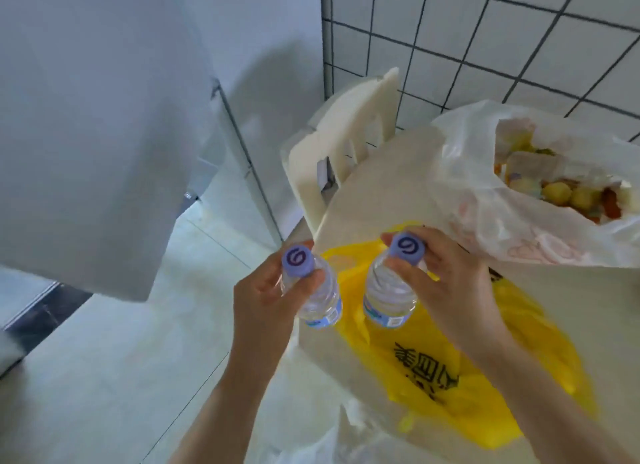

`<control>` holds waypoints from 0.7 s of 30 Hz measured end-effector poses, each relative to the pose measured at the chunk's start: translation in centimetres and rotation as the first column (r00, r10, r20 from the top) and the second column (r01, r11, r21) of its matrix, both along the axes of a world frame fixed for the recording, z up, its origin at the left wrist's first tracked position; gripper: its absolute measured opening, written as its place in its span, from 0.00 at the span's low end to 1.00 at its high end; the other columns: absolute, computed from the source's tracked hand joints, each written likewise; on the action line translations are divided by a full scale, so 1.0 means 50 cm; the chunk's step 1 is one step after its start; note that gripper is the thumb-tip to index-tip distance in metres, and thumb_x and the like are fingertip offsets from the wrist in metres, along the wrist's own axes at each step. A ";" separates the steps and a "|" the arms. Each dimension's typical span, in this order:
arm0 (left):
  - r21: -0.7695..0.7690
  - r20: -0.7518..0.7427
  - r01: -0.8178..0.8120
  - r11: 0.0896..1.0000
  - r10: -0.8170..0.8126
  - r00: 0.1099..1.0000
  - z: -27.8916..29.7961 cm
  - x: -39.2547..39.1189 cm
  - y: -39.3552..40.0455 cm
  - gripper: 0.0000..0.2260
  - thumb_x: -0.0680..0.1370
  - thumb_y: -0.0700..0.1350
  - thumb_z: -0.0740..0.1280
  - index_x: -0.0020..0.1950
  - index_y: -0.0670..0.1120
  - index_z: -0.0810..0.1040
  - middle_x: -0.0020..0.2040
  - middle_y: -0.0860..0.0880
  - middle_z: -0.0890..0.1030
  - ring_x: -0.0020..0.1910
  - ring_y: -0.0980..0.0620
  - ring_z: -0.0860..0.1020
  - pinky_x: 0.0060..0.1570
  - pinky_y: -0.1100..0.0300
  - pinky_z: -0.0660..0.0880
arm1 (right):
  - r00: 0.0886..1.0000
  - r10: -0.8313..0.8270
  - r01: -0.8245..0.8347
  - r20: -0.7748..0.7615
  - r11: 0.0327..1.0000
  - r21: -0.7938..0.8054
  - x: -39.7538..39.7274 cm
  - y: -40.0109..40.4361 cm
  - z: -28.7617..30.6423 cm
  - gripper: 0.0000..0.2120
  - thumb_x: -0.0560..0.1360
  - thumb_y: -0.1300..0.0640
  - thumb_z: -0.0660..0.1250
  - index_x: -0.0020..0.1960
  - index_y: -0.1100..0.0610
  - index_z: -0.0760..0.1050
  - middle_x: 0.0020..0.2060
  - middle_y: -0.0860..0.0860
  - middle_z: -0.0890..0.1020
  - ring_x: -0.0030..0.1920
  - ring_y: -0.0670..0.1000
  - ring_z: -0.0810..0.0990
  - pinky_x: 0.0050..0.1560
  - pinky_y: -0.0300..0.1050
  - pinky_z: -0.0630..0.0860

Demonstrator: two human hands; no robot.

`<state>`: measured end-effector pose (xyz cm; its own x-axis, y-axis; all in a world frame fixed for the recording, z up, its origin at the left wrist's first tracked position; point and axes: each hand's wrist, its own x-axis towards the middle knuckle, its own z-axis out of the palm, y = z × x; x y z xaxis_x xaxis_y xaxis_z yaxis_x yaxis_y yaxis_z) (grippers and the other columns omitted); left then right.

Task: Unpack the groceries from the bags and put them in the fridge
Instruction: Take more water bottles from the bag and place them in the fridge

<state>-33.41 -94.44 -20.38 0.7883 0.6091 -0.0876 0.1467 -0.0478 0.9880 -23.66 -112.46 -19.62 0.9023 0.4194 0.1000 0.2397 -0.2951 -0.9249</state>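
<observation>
Left hand [266, 290] and right hand [446, 273], each grip clamped on a water bottle, above yellow bag [485, 377] near table edge [308, 346].

I count two water bottles, one [313, 290] in my left hand [266, 301], one [391, 290] in my right hand [446, 287]; two bags on the table [381, 186]: one yellow bag [450, 377], one white bag [485, 214] behind it

The two bottles [318, 290] [389, 290] I hold are clear, glossy plastic with matt lilac caps. The yellow bag [450, 377] is thin, crinkled plastic film, the white bag [485, 228] translucent; the wall tiles [485, 41] look smooth.
</observation>
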 end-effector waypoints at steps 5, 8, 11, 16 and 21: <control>-0.025 -0.018 -0.122 0.992 0.122 0.992 -0.008 -0.213 0.104 0.15 0.67 0.39 0.78 0.50 0.54 0.83 0.44 0.60 0.85 0.44 0.64 0.80 0.45 0.69 0.76 | 0.985 0.164 -0.156 0.061 0.980 -0.124 -0.165 0.124 -0.010 0.21 0.68 0.37 0.64 0.53 0.48 0.78 0.48 0.43 0.84 0.47 0.44 0.82 0.45 0.39 0.78; -0.025 -0.028 -0.188 0.982 0.187 0.982 -0.018 -0.339 0.166 0.14 0.69 0.35 0.75 0.50 0.51 0.83 0.45 0.60 0.85 0.44 0.65 0.80 0.44 0.71 0.75 | 0.962 0.270 -0.259 0.044 0.950 -0.173 -0.259 0.200 -0.022 0.29 0.66 0.27 0.61 0.54 0.48 0.78 0.46 0.44 0.84 0.46 0.45 0.81 0.45 0.33 0.77; 0.024 -0.055 -0.231 0.973 0.232 0.971 -0.030 -0.457 0.228 0.14 0.70 0.37 0.75 0.52 0.51 0.83 0.46 0.61 0.85 0.46 0.65 0.80 0.44 0.73 0.74 | 0.926 0.373 -0.377 -0.060 0.918 -0.122 -0.356 0.283 -0.030 0.25 0.68 0.28 0.61 0.54 0.43 0.75 0.48 0.42 0.83 0.49 0.45 0.81 0.50 0.38 0.78; 0.054 -0.072 -0.359 0.932 0.363 0.929 -0.043 -0.616 0.329 0.13 0.69 0.42 0.75 0.53 0.51 0.83 0.47 0.62 0.84 0.47 0.64 0.80 0.45 0.72 0.74 | 0.879 0.466 -0.469 -0.099 0.883 -0.007 -0.501 0.423 -0.037 0.18 0.71 0.35 0.65 0.53 0.46 0.76 0.48 0.38 0.83 0.49 0.44 0.82 0.48 0.37 0.79; 0.038 -0.074 -0.499 0.866 0.501 0.862 -0.049 -0.715 0.419 0.16 0.65 0.52 0.76 0.52 0.56 0.82 0.47 0.64 0.84 0.49 0.63 0.80 0.50 0.67 0.76 | 0.826 0.538 -0.528 -0.169 0.843 0.099 -0.583 0.559 -0.043 0.18 0.69 0.37 0.69 0.52 0.47 0.77 0.48 0.40 0.84 0.50 0.42 0.82 0.48 0.32 0.77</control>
<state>-69.18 -73.49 -22.84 0.3685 0.9216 -0.1224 0.2320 0.0364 0.9720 -52.80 -84.48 -21.78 0.5433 0.8394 -0.0130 0.1727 -0.1269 -0.9768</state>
